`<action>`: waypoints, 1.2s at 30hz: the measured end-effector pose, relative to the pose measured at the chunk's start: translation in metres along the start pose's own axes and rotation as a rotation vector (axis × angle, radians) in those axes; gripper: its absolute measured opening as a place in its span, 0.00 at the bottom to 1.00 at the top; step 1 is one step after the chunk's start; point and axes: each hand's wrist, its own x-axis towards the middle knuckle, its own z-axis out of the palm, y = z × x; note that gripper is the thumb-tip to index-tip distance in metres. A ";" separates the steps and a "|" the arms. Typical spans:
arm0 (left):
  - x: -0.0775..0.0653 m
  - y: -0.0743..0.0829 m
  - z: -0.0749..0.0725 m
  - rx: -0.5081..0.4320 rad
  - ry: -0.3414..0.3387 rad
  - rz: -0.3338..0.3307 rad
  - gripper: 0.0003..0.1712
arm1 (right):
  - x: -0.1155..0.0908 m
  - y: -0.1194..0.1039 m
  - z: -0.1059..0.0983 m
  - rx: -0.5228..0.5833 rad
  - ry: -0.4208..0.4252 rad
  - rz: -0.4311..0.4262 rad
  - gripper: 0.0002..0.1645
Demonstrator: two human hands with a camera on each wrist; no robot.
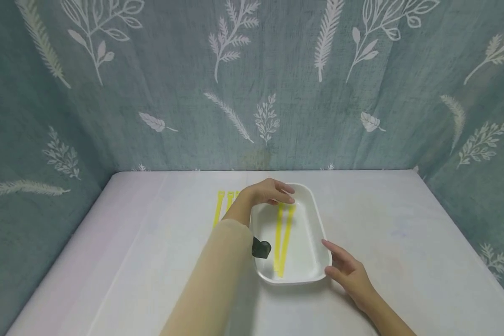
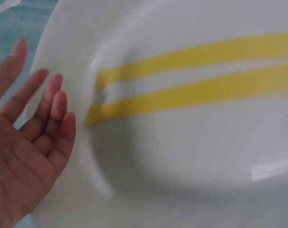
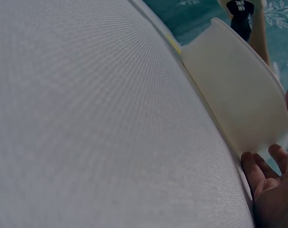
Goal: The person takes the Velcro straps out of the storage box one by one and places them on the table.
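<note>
A white tray with raised walls stands on the table, and two yellow strips with wider ends, like cable ties, lie side by side along its floor. My left hand is over the tray's far left end. In the left wrist view its fingers are loosely bent beside the wide ends of the cable ties, with nothing in them. At the tray's near right corner my right hand holds the rim between thumb and fingers. Its fingertips are against the tray's outer wall in the right wrist view.
Several more yellow cable ties lie on the white table left of the tray, partly hidden by my left arm. A black wrist device sticks out from the left sleeve. A leaf-patterned green curtain borders the table's back and sides.
</note>
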 end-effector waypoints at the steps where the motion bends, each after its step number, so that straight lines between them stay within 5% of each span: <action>1: 0.002 -0.001 0.004 0.004 0.013 -0.003 0.29 | 0.000 0.000 0.000 -0.004 0.002 -0.005 0.30; 8: 0.011 -0.012 0.021 0.211 0.168 0.017 0.29 | 0.001 -0.002 0.001 -0.044 0.047 0.024 0.30; 17: 0.021 -0.021 0.036 0.087 0.343 -0.056 0.23 | 0.000 -0.002 0.000 -0.039 0.051 0.020 0.30; 36: 0.021 -0.028 0.043 0.227 0.407 -0.034 0.22 | 0.000 -0.007 0.006 -0.069 0.065 0.025 0.30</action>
